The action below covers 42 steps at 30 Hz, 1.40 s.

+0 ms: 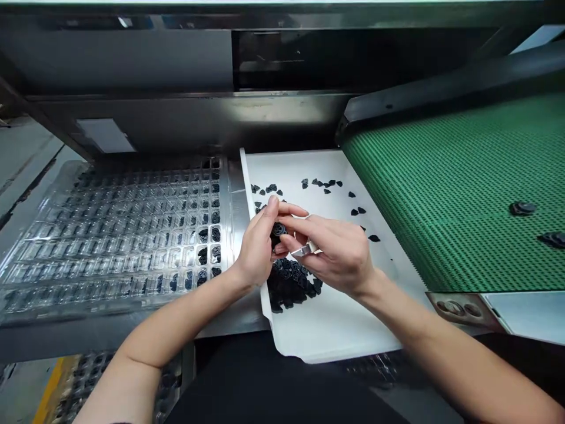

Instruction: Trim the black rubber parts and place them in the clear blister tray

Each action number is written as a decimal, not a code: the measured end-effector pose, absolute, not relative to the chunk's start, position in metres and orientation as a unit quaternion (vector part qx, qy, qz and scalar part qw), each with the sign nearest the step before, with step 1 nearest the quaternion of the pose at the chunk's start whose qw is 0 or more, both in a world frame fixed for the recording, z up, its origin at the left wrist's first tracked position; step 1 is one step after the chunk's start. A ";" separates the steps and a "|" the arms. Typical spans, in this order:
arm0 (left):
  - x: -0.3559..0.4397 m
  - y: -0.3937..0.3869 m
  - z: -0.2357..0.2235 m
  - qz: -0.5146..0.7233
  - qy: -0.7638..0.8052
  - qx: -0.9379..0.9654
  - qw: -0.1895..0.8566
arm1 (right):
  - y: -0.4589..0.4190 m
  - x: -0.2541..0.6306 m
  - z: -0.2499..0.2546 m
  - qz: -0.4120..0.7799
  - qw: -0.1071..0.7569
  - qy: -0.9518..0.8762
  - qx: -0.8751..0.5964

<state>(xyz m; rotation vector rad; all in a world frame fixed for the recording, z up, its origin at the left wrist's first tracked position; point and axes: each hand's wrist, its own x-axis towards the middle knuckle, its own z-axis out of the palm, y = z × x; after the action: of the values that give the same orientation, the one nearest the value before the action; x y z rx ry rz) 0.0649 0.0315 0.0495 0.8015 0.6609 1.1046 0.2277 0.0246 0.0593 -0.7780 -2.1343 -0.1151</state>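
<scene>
My left hand (259,244) is closed around a small black plastic part (278,231) with a round, spoked pattern. My right hand (338,247) meets it from the right, its fingertips close against the same part. Between the right thumb and fingers sits a small silvery metal tool (304,249), its kind not clear. Both hands are above a white tray (339,335). Below them lies a heap of black parts (293,282), partly covered by the hands. More loose black pieces (326,184) are scattered toward the tray's back and right side.
Left of the tray stands a clear plastic blister tray (119,235), with black parts in its right-hand columns and front row. On the right runs a green conveyor belt (459,176) carrying a few black parts (523,208). A metal machine frame (185,121) spans the back.
</scene>
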 end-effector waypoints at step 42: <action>0.033 0.039 0.050 0.433 0.313 0.461 0.709 | 0.032 0.236 0.059 0.251 0.532 -0.743 -0.320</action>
<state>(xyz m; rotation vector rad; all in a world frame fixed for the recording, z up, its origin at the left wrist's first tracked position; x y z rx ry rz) 0.0333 0.0389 0.0499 1.0225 0.6938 0.9614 0.2363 0.0318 0.0591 -0.7642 -1.7715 0.5982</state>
